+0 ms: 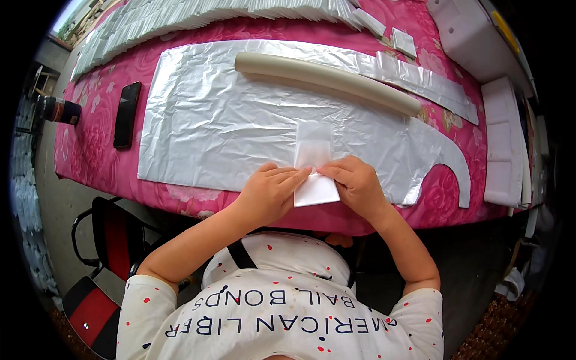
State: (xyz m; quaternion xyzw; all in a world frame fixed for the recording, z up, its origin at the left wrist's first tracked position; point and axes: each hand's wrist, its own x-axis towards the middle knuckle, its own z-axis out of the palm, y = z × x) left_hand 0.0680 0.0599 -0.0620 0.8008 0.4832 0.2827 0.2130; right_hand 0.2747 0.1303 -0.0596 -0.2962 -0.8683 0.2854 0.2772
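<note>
A narrow folded sheet of thin white plastic (pixel 317 193) lies at the table's near edge, its see-through far end (pixel 314 135) spread flat. My left hand (pixel 270 191) closes on its left edge, and my right hand (pixel 358 187) grips the right edge. The fingertips of both hands almost meet over the middle, where the plastic bunches a little. Beneath the hands spreads a large, wrinkled silvery plastic sheet (pixel 198 120) with a curved cutout at its right end. A long beige tube (pixel 324 78) rests slantwise on it, beyond my hands.
Long rows of folded white packets (pixel 198 21) line the far side of the pink flowered tablecloth (pixel 96 129). A black phone (pixel 127 115) and a dark jar (pixel 60 110) are at left. White foam blocks (pixel 504 141) stand at right. Below left is a red-and-black chair (pixel 117 231).
</note>
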